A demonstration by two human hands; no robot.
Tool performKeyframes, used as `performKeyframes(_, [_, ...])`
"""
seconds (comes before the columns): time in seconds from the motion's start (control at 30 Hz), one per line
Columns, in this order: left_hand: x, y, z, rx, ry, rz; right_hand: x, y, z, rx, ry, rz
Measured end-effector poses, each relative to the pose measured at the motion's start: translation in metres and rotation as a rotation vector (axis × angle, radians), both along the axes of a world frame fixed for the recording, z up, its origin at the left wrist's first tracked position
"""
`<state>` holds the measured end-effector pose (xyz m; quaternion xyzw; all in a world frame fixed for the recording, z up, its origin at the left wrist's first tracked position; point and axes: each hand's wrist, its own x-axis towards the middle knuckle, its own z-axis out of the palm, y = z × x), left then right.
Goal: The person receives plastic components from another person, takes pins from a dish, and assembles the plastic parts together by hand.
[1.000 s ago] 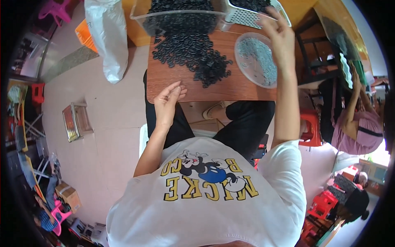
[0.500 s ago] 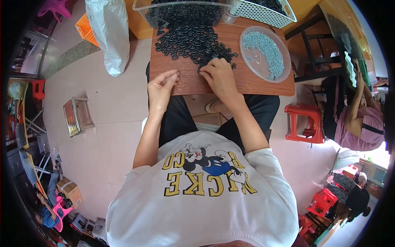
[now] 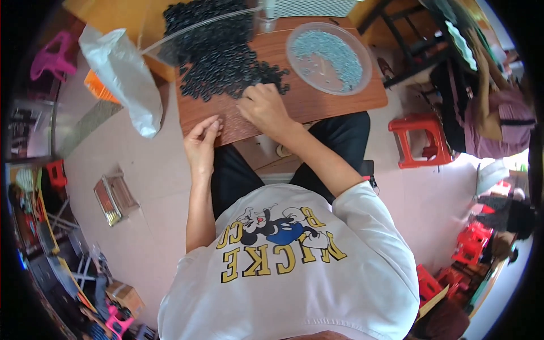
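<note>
My left hand [image 3: 199, 148] is over the near left edge of the brown wooden table [image 3: 317, 107], thumb and fingertips brought together. Whatever may be between them is too small to make out. Farther right, my right hand [image 3: 267, 111] has its fingers curled down at the near edge of a pile of small black oval pieces [image 3: 218, 71]; its fingertips are partly hidden, so what they hold does not show. To the right of the pile lies a round clear tray [image 3: 294, 67] with many small silvery screw-like pieces [image 3: 343, 59].
A clear bin [image 3: 170, 54] full of the same black pieces stands at the table's far left, beside a white perforated basket [image 3: 309, 7]. A white bag [image 3: 122, 73] leans left of the table. A red stool [image 3: 422, 139] stands right, near a person in pink [image 3: 496, 127].
The whole view has turned and shifted, so the table sits farther left and tilted. My right hand has moved slightly left along the pile's near edge. My left hand stays closed near the table edge.
</note>
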<state>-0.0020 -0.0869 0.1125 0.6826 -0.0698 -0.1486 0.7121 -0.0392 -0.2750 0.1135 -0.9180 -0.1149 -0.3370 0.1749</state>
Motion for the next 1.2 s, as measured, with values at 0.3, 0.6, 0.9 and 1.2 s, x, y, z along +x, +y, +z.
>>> performKeyframes(0.3, [-0.005, -0.099, 0.055, 0.153, -0.229, -0.323, -0.097, -0.026, 0.012, 1.775, 0.320, 0.097])
performKeyframes(0.6, [0.008, -0.269, 0.028, 0.372, -0.989, -0.773, -0.175, -0.055, -0.047, 2.270, 0.087, 0.103])
performKeyframes(0.9, [0.025, -0.311, 0.001, 0.487, -1.095, -0.927, -0.196, -0.069, -0.048, 2.243, -0.002, 0.006])
performKeyframes(1.2, [0.025, -0.297, 0.004, 0.400, -1.102, -0.878, -0.187, -0.081, -0.038, 2.277, -0.078, 0.130])
